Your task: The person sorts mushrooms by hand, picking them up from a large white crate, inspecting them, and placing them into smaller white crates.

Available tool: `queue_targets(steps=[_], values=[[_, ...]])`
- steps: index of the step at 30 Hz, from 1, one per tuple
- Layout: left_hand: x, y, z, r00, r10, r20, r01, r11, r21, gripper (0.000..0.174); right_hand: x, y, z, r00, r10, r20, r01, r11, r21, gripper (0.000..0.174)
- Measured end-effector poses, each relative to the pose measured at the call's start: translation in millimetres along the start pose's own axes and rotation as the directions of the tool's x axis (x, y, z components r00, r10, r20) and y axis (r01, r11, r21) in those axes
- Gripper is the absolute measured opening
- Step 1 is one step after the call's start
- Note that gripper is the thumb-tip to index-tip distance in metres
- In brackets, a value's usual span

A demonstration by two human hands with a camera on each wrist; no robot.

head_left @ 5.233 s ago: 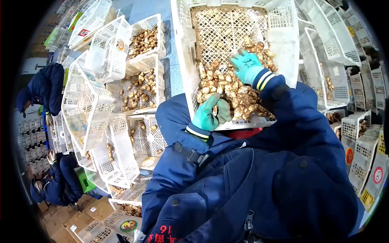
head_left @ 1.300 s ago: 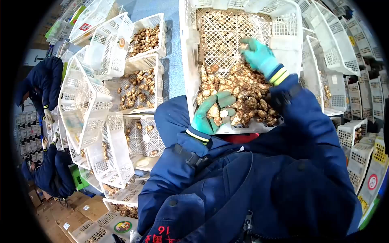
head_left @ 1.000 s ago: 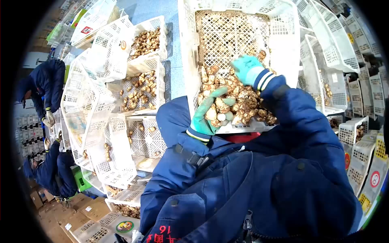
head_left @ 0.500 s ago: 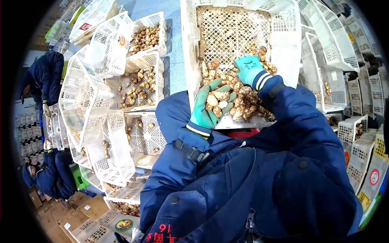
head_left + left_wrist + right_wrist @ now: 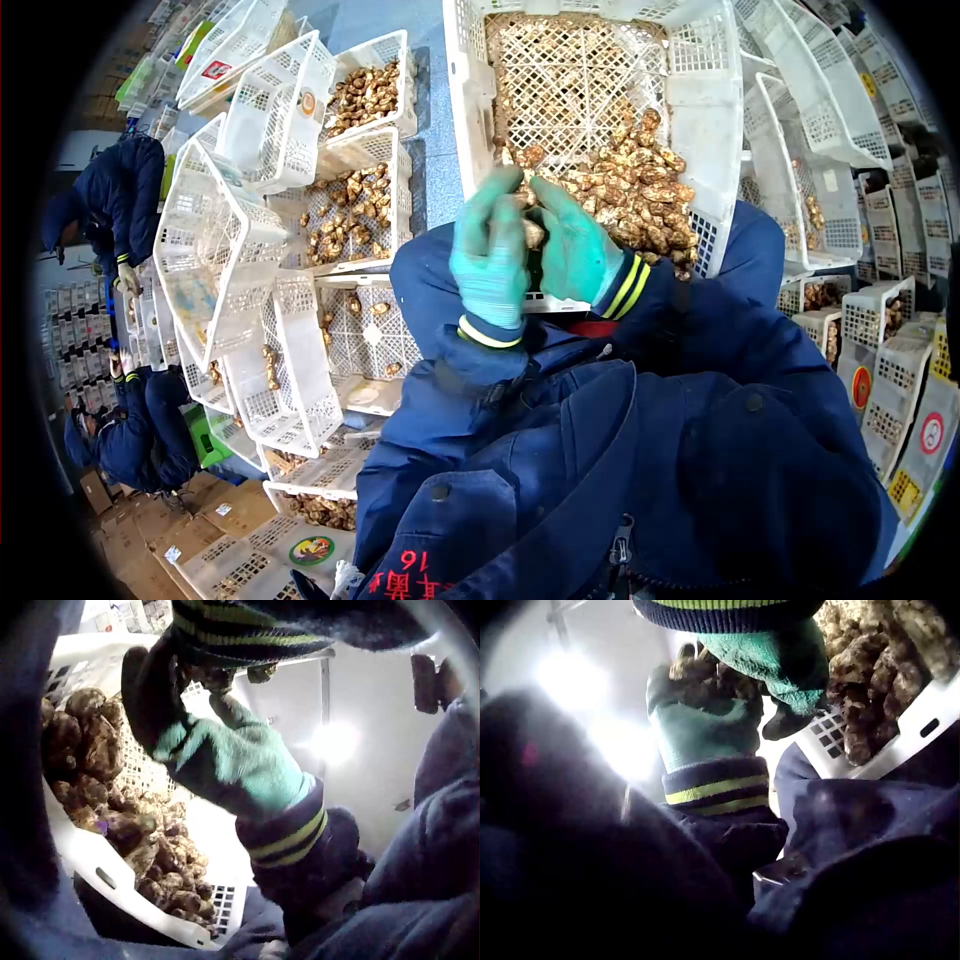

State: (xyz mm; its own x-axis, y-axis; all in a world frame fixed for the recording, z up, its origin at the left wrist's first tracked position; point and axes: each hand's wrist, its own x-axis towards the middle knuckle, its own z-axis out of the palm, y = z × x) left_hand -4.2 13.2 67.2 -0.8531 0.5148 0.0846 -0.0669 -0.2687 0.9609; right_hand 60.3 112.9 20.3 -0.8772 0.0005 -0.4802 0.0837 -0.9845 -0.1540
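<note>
Both hands wear green gloves and meet over the near left corner of a white crate (image 5: 704, 130) on the lap. Brown-and-cream mushrooms (image 5: 640, 190) heap in its near half. The left hand (image 5: 490, 250) is turned inward; the right wrist view shows it cupping several mushrooms (image 5: 697, 671) in curled fingers. From the right, the right hand (image 5: 572, 250) leans in against it, back of the glove up, fingertips at the left hand's fingers. One pale mushroom (image 5: 533, 235) shows between the hands. I cannot tell whether the right hand grips a mushroom.
To the left stand more white crates (image 5: 365, 345) with scattered mushrooms, some tilted on others. Stacked crates (image 5: 820, 110) line the right side. Two other people (image 5: 105, 205) in dark blue work at far left. Cardboard (image 5: 190, 520) covers the lower left floor.
The right hand has left the mushroom heap and come across to the left hand. The left hand, earlier palm up with mushrooms showing, has turned inward and mostly hides them.
</note>
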Motion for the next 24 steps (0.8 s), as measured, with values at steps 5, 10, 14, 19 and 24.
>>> queue_targets(steps=[5,10,14,19,24], values=[[11.1,-24.8,13.8,0.849,0.301,0.435,-0.509,0.689,0.516,0.033,-4.4,-7.0,-4.0,0.995,-0.037,0.089,0.034,0.999,0.039,0.062],[5.4,-19.3,15.1,0.817,0.403,0.413,-0.575,0.625,0.528,0.052,-30.2,-12.3,5.8,0.986,-0.154,0.068,0.157,0.987,-0.033,0.063],[17.2,-12.4,-7.9,0.911,0.381,0.160,-0.411,0.795,0.447,0.041,-22.0,-12.3,2.7,0.973,-0.205,0.104,0.211,0.976,-0.050,0.065],[17.7,-33.0,-29.7,0.937,0.339,0.086,-0.341,0.830,0.441,0.056,-23.7,-31.7,-18.0,0.978,-0.044,0.205,0.008,0.985,0.170,0.063],[19.3,-37.2,-28.3,0.836,0.492,0.244,-0.548,0.712,0.439,0.053,-96.5,-66.1,-5.9,0.922,-0.233,0.310,0.169,0.960,0.221,0.071]])
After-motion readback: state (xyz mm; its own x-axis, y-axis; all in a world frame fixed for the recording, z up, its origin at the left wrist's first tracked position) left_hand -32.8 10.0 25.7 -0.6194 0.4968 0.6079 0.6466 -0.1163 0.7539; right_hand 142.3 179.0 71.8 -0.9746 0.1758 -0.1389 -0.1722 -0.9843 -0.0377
